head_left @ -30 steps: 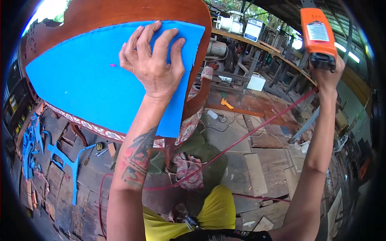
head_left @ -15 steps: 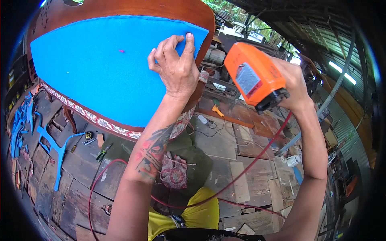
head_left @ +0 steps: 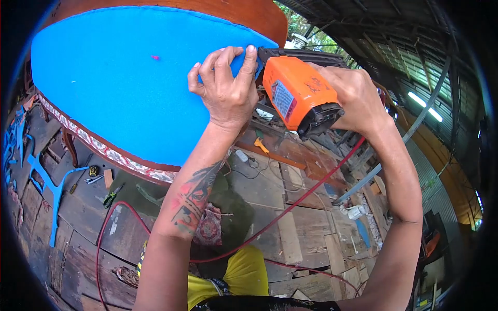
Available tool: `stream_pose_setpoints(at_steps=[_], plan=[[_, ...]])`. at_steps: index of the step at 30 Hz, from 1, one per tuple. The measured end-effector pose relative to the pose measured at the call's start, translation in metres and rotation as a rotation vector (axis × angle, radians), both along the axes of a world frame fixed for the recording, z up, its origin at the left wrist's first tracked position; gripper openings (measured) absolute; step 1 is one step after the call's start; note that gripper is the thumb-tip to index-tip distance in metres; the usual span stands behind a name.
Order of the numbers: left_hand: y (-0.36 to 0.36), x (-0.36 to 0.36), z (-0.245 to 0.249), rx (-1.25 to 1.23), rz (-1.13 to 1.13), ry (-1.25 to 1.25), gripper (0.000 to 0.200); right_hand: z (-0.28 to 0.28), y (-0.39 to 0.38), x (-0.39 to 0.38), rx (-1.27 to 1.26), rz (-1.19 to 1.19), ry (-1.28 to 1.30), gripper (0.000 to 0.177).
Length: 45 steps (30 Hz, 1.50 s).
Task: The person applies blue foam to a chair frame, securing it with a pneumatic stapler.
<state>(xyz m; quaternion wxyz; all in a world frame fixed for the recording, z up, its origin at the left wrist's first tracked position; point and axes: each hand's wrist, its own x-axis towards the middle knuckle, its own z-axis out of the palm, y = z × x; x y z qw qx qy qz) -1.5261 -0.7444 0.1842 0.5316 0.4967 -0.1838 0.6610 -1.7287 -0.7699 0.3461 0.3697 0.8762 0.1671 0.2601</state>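
Note:
A sheet of blue foam (head_left: 124, 88) covers the panel of a wooden furniture frame (head_left: 262, 15). My left hand (head_left: 225, 85) presses on the foam near its upper right corner, fingers bent and gripping at the surface, thumb close to the edge. In my right hand (head_left: 355, 98) is an orange staple gun (head_left: 298, 96), its black nose against the foam's right edge just beside my left thumb. A red air hose (head_left: 311, 194) runs down from the gun. My right fingers around the handle are mostly hidden behind the gun.
Blue foam offcuts (head_left: 49, 184), a tape measure (head_left: 93, 171) and pliers (head_left: 112, 196) lie on the plank floor at left. The hose loops across my yellow trousers (head_left: 246, 272). A yellow-handled tool (head_left: 261, 145) and cables lie beyond. A metal pole (head_left: 384, 173) slants at right.
My right hand has brought the staple gun left, up to the foam's edge beside my left hand. My left hand keeps its place on the foam. The view has shifted slightly.

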Motion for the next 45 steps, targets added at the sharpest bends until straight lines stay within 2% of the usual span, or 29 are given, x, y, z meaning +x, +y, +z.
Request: stream_pose_setpoints(at_steps=[13,18,25,31,33,34,37,45], plan=[[0.008,0.0,0.001,0.023,-0.049,-0.007,0.042,0.002,0.022,0.002,0.006,-0.092,0.012,0.049],[0.006,0.001,0.0,0.023,-0.053,-0.015,0.042,-0.001,0.029,0.006,-0.078,-0.224,-0.006,0.043],[0.004,-0.001,0.001,-0.029,-0.063,-0.035,0.032,0.002,0.033,0.008,-0.128,-0.308,0.01,0.038],[0.004,0.0,-0.002,-0.017,-0.068,-0.044,0.035,-0.002,0.028,0.003,-0.12,-0.282,0.013,0.041],[0.006,0.002,-0.001,-0.008,-0.053,-0.049,0.039,-0.005,0.03,-0.005,-0.041,-0.155,-0.014,0.049],[0.006,0.003,-0.001,-0.003,-0.073,-0.052,0.04,-0.007,0.029,-0.01,-0.043,-0.149,-0.021,0.049],[0.007,-0.003,-0.008,0.04,-0.066,-0.048,0.041,-0.023,0.02,-0.03,0.088,-0.124,-0.055,0.063],[0.018,-0.004,-0.042,0.21,-0.013,0.063,0.04,-0.065,-0.014,-0.064,0.257,-0.128,-0.071,0.061]])
